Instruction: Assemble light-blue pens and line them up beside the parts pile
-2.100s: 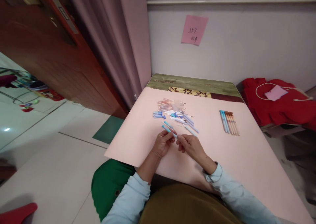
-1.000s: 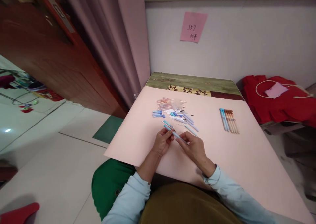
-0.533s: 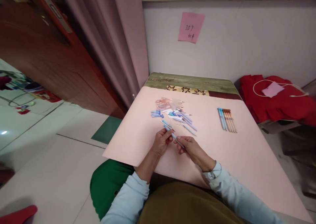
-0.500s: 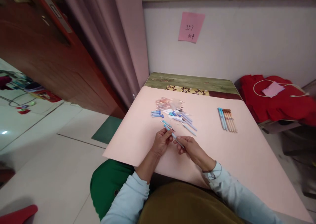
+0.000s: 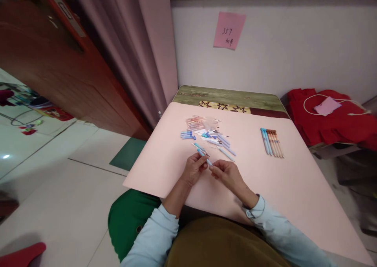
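Observation:
A light blue pen [image 5: 201,152] slants between my two hands above the pink table covering. My left hand [image 5: 194,169] is closed round its upper part. The fingers of my right hand [image 5: 226,173] pinch the lower end, partly hiding it. Just beyond my hands lie a light blue pen part and a thin refill [image 5: 195,145]. Past them is a loose heap of lilac and white pen parts [image 5: 222,140], with short blue pen pieces [image 5: 187,135] on its left and brownish clear barrels [image 5: 196,123] behind.
At the right, blue and brown pens [image 5: 271,143] lie side by side in a row. The pink covering [image 5: 265,192] lies over a green-patterned table [image 5: 235,92]. Red cloth [image 5: 338,121] with a white cable is beyond the right edge; a wooden door [image 5: 97,86] stands left.
My right hand's grip on the pen has shifted, and less of the pen's lower end shows. My left hand stays nearly in place. The heap and the row look unchanged.

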`<state>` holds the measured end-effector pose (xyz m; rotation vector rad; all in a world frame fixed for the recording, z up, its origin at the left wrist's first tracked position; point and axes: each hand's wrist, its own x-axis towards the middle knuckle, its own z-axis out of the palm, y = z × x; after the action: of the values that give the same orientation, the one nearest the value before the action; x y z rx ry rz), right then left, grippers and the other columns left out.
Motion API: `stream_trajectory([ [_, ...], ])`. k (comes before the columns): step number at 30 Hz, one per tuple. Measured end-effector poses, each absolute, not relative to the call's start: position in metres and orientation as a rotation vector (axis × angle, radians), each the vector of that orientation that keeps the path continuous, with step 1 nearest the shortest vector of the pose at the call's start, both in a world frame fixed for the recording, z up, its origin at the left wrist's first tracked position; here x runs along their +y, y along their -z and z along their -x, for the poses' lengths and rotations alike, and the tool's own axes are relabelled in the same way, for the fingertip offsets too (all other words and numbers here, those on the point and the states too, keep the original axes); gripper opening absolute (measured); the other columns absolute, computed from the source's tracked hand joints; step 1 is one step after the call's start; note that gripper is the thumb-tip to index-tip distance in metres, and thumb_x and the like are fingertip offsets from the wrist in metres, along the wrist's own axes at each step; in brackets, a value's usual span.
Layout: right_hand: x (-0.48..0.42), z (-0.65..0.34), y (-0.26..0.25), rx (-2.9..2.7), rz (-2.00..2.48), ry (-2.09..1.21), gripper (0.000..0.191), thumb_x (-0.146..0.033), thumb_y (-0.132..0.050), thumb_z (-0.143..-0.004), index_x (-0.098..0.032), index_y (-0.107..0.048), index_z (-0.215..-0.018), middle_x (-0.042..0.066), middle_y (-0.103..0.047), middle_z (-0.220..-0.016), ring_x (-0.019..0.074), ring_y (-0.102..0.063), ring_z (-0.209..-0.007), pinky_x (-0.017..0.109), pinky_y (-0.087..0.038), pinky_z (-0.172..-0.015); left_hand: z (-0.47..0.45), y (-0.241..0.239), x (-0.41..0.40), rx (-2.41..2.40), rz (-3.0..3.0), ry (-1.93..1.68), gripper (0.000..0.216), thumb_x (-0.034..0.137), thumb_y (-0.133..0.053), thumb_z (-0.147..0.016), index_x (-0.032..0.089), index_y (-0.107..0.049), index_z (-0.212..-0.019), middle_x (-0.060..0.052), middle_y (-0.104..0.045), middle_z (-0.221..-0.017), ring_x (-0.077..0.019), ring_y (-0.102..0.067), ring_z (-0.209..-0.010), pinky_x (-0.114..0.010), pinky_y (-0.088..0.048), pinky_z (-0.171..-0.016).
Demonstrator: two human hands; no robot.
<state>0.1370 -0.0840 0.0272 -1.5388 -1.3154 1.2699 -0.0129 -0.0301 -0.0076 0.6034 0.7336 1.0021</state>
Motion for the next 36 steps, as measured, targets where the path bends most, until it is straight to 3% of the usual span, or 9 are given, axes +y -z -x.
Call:
stream_trajectory([
  [4,-0.082,-0.138,-0.026,-1.217,1.451,-1.424,0.039,-0.054,-0.065,-0.08,-0.015,-0.067,-0.077,0.004,-0.066,-0.064,0.0144,-0.059,-0.059,0.025,-0.046,-0.059,0.012,0.008,-0.031,0.744,-0.618,-1.008,0.024,0.027,-0.082,-0.068,0.012,-0.067,-0.08,0.003,-0.055,-0.059,-0.005,-0.048,-0.051,-0.019,-0.04,-0.052],
  [10,-0.081,-0.144,-0.022,-1.288,1.461,-1.309,0.038,-0.053,-0.067,-0.079,-0.016,-0.069,-0.091,0.004,-0.068,-0.073,0.0132,-0.057,-0.061,0.023,-0.042,-0.054,0.01,0.012,-0.029,0.754,-0.554,-1.089,0.024,0.025,-0.083,-0.066,0.012,-0.066,-0.077,0.003,-0.058,-0.064,-0.0044,-0.049,-0.052,-0.019,-0.041,-0.053],
  [17,-0.083,-0.143,-0.019,-1.167,1.431,-1.401,0.038,-0.054,-0.069,-0.076,-0.016,-0.067,-0.078,0.003,-0.066,-0.066,0.0138,-0.059,-0.061,0.025,-0.047,-0.059,0.011,0.011,-0.028,0.674,-0.544,-1.14,0.021,0.029,-0.078,-0.074,0.012,-0.069,-0.083,-0.002,-0.064,-0.075,-0.0047,-0.052,-0.056,-0.019,-0.043,-0.056],
  [25,-0.085,-0.137,-0.018,-1.108,1.402,-1.494,0.037,-0.053,-0.067,-0.079,-0.016,-0.068,-0.078,0.004,-0.068,-0.066,0.0134,-0.061,-0.06,0.025,-0.049,-0.061,0.013,0.006,-0.029,0.698,-0.575,-1.068,0.024,0.026,-0.081,-0.07,0.011,-0.069,-0.085,-0.004,-0.068,-0.077,-0.0048,-0.053,-0.054,-0.019,-0.042,-0.054],
  [32,-0.087,-0.13,-0.028,-1.288,1.255,-1.479,0.038,-0.053,-0.059,-0.085,-0.017,-0.068,-0.08,0.001,-0.065,-0.067,0.0131,-0.059,-0.06,0.025,-0.049,-0.062,0.015,0.005,-0.029,0.723,-0.519,-1.056,0.03,0.034,-0.081,-0.069,0.012,-0.07,-0.086,-0.001,-0.065,-0.068,-0.0058,-0.053,-0.052,-0.018,-0.042,-0.05],
  [36,-0.088,-0.132,-0.025,-1.297,1.262,-1.432,0.032,-0.049,-0.066,-0.081,-0.018,-0.069,-0.089,0.0,-0.065,-0.069,0.0122,-0.057,-0.06,0.024,-0.046,-0.058,0.015,0.003,-0.03,0.754,-0.534,-1.02,0.029,0.029,-0.085,-0.063,0.012,-0.069,-0.08,-0.001,-0.063,-0.065,-0.0074,-0.056,-0.057,-0.018,-0.043,-0.053],
])
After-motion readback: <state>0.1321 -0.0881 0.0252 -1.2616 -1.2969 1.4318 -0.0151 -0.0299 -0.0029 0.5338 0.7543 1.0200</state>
